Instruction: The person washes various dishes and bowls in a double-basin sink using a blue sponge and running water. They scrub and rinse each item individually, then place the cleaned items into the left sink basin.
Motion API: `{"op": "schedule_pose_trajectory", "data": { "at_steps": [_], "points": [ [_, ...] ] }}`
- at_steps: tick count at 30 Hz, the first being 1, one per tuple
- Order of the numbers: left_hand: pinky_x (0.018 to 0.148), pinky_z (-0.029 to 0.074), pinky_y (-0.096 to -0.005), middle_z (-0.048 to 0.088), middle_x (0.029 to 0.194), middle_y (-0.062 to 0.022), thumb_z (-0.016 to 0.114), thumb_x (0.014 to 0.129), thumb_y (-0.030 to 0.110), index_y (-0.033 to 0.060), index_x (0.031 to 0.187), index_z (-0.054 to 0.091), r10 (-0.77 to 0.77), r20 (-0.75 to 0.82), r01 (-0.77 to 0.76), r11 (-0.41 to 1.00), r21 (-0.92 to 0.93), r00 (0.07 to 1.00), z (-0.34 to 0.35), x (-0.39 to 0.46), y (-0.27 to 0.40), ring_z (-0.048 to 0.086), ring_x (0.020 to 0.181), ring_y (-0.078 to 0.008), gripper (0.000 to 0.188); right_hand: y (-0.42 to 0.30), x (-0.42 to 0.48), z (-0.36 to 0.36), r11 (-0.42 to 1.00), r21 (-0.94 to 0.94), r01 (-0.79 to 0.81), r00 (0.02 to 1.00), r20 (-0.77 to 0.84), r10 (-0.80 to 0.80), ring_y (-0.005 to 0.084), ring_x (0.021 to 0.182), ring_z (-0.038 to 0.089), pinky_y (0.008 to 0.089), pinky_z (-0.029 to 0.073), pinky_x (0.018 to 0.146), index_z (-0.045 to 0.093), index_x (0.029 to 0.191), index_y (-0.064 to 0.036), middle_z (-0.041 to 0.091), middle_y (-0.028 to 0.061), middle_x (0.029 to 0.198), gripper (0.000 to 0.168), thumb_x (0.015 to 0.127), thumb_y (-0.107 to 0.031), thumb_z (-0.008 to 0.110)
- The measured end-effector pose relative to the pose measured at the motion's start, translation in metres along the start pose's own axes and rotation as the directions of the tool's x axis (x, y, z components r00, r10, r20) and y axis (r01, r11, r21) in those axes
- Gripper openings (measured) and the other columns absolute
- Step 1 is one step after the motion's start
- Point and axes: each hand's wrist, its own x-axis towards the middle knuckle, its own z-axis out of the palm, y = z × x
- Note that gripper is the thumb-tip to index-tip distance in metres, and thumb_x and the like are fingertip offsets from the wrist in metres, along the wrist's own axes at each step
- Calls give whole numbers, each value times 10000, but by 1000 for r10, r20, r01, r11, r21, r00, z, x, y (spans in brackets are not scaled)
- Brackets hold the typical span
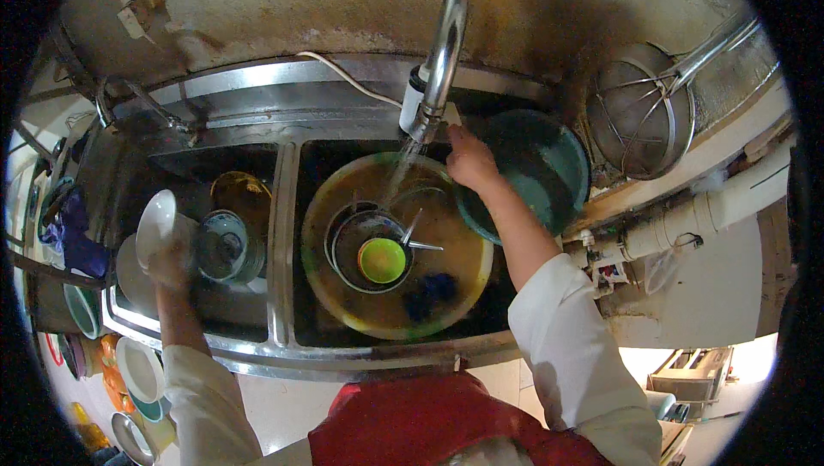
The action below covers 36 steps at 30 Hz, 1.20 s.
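My left hand (170,263), somewhat blurred, grips a white bowl (156,224) tilted on its side over the left sink basin. Below it lie a pale round dish (132,266) and stacked glass bowls (222,244). My right hand (472,157) reaches up beside the metal faucet (444,60), its fingertips at the white fitting's lever (453,115). Water runs from the spout into a large round basin (486,260) of brownish water. Inside that stand a metal pot (344,234) holding a lime-green bowl (382,260), utensils with metal handles (425,245) and a dark blue cloth-like thing (431,295).
A green plastic basin (547,170) sits right of the faucet. Farther right, a large round strainer (637,112) leans by the wall. The steel divider (281,241) separates the two sink basins. At lower left are buckets (140,369); a white pipe (702,218) runs at the right.
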Motion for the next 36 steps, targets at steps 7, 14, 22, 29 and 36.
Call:
{"op": "schedule_pose_trajectory", "data": {
  "at_steps": [7,14,22,29,36],
  "points": [
    [622,431,-392,575,822,-87,510,731,262,97,889,573,19,81,-18,1000,-12,997,7,10,1,561,722,-248,238,-13,-89,32,980,39,196,977,-93,-192,316,805,488,392,429,638,494,905,-45,503,135,858,225,682,-76,488],
    [578,442,-366,570,783,-89,513,738,248,84,879,561,46,129,-31,993,-114,991,32,26,7,564,672,-236,222,26,-187,166,949,203,-241,964,166,209,334,830,495,421,408,666,485,932,-45,508,203,878,270,703,-184,520],
    [528,454,-337,564,739,-91,517,746,232,68,866,547,-145,-136,10,721,-693,980,57,25,49,567,615,-224,205,0,-176,127,948,279,-150,983,-60,173,332,663,540,410,426,562,514,868,-35,560,160,698,304,711,-294,543],
    [531,476,-357,574,721,-154,530,751,332,-12,925,505,558,347,-205,701,-683,754,10,-26,282,569,602,-295,386,-22,-181,139,999,-14,50,871,489,-37,329,726,556,405,457,601,486,945,7,532,194,834,231,749,-95,416],
    [633,457,-419,549,810,-205,616,661,308,6,934,471,421,346,-46,687,-725,839,20,-24,306,550,753,-342,433,0,-174,117,1000,-6,-5,881,473,8,326,682,553,417,433,580,536,745,16,561,185,730,170,731,-140,471]
  ]
}}
